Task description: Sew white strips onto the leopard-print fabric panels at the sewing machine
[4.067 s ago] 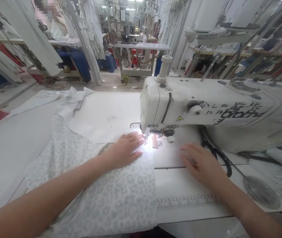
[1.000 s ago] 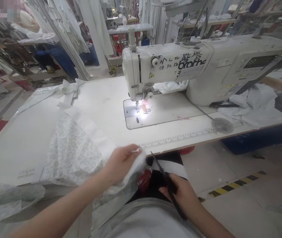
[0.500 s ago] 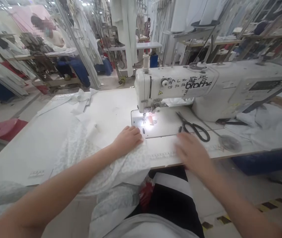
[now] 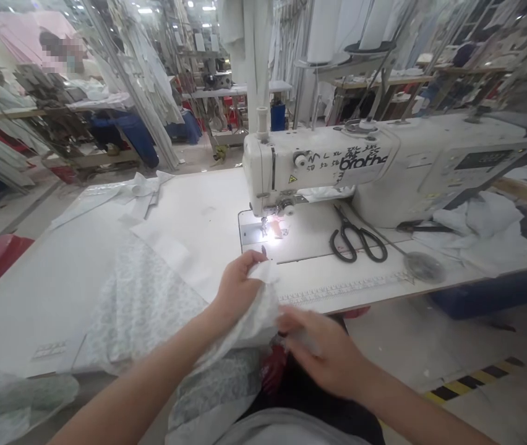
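Note:
Pale patterned fabric (image 4: 149,303) lies over the left of the table and hangs off its front edge. My left hand (image 4: 238,284) is closed on a raised edge of it, thumb against fingers, just in front of the needle area. At the fabric's right edge is my right hand (image 4: 326,349), its fingers bent and blurred; whether they grip the cloth I cannot tell. The white sewing machine (image 4: 310,164) stands behind, its lamp lighting the needle plate (image 4: 252,233). Black-handled scissors (image 4: 356,241) rest on the machine bed, right of the needle.
A printed ruler scale (image 4: 338,287) runs along the table's front edge. A round translucent dish (image 4: 424,267) and crumpled white cloth (image 4: 481,228) are at the right. White cloth pieces (image 4: 140,191) lie at the back left. A person (image 4: 71,59) is at another station.
My right hand has moved from beside the scissors down and left to the fabric edge, uncovering the scissors' handles. My left hand, flat on the fabric before, now pinches and lifts its edge.

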The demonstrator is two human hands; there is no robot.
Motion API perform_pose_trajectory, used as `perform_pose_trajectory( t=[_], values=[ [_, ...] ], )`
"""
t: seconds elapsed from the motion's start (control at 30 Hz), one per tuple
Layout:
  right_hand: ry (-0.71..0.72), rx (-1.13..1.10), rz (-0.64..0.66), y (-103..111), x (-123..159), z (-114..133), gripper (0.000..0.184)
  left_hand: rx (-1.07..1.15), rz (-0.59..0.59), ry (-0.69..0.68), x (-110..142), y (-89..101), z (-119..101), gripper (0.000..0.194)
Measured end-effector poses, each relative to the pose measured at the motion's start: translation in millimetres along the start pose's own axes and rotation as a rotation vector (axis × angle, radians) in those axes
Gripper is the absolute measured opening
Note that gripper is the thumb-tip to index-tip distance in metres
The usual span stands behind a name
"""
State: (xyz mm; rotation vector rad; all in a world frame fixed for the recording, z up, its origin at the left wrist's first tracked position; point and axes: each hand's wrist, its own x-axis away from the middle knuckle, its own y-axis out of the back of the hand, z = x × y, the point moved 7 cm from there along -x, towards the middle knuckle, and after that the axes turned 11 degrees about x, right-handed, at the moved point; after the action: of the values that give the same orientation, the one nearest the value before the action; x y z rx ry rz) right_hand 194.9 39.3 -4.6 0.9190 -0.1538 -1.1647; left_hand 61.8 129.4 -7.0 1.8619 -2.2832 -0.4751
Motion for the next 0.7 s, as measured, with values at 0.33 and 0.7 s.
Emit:
perform_pose_trajectory(
  t=[0.33,0.7],
  values=[
    [-0.327,-0.608,0.099,17,-36,-3,0.015,0.393,0.145,0.096,53,-14.6,-31,0.006],
    [-0.451,-1.053,0.250,-29,1,16,0.032,0.861,0.512,0.139,98,-47.7,-59,0.007]
  ],
)
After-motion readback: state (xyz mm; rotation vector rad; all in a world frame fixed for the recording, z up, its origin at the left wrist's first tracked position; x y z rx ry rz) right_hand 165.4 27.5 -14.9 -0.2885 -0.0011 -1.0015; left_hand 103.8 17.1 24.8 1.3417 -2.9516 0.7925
